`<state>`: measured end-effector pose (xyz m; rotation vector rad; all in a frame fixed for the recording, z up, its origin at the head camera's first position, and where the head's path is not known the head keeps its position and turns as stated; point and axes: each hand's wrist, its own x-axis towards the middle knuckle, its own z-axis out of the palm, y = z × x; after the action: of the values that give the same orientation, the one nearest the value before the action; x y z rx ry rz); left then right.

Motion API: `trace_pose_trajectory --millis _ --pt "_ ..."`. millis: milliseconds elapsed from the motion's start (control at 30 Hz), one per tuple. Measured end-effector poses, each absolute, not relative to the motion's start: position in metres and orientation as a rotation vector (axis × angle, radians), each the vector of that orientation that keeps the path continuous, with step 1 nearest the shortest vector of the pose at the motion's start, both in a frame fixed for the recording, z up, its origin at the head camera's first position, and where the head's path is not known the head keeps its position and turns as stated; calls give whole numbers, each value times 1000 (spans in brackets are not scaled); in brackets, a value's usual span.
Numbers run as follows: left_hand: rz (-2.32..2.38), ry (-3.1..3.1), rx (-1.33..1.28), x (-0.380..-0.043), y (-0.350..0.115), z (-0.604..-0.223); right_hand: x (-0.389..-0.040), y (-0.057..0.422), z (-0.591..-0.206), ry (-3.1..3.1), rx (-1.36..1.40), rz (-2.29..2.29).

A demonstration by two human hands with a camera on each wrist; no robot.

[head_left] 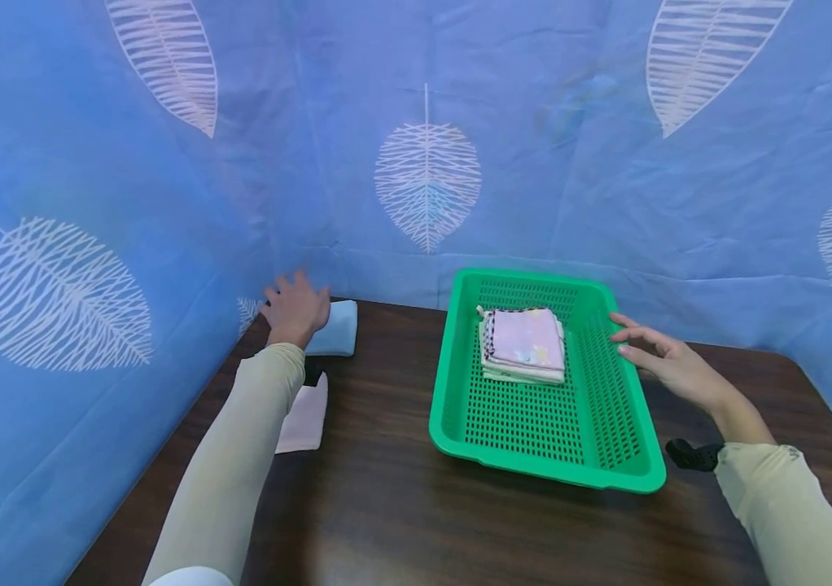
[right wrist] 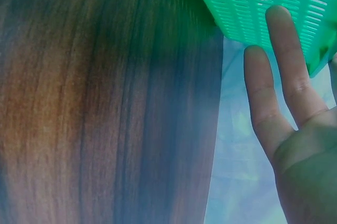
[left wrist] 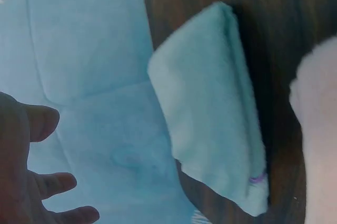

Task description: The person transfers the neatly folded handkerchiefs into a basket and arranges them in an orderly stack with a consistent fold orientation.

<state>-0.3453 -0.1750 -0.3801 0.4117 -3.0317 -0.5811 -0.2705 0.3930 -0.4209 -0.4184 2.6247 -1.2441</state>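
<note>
My left hand (head_left: 295,311), its fingers spread and holding nothing, is over the far left of the table. Beside it lies a folded light blue towel (head_left: 339,330), which the left wrist view shows as a thick folded cloth (left wrist: 205,103). Nearer me lies a folded pale pink towel (head_left: 304,423), partly hidden by my left sleeve. A green plastic basket (head_left: 444,366) holds a small stack of folded towels (head_left: 526,342), a pink one on top. At the basket's right rim is my right hand (head_left: 668,366), fingers extended; I cannot tell whether they touch it.
The dark wooden table (head_left: 379,456) ends at a blue curtain (head_left: 313,163) with white leaf prints, hanging at the back and sides. A black strap (head_left: 693,454) is at my right wrist.
</note>
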Motion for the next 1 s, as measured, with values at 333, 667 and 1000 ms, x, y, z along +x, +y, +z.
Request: trace_pose_trajectory --millis 333,667,1000 --pt "-572 -3053 516 -346 -194 -400 -272 390 -425 2612 -427 -1274" --pt "-597 -3058 595 -350 -202 -420 -268 394 -424 2655 -444 -1258" --pt "-576 -3093 627 -354 -206 -431 -270 392 -425 2651 -442 -1266"
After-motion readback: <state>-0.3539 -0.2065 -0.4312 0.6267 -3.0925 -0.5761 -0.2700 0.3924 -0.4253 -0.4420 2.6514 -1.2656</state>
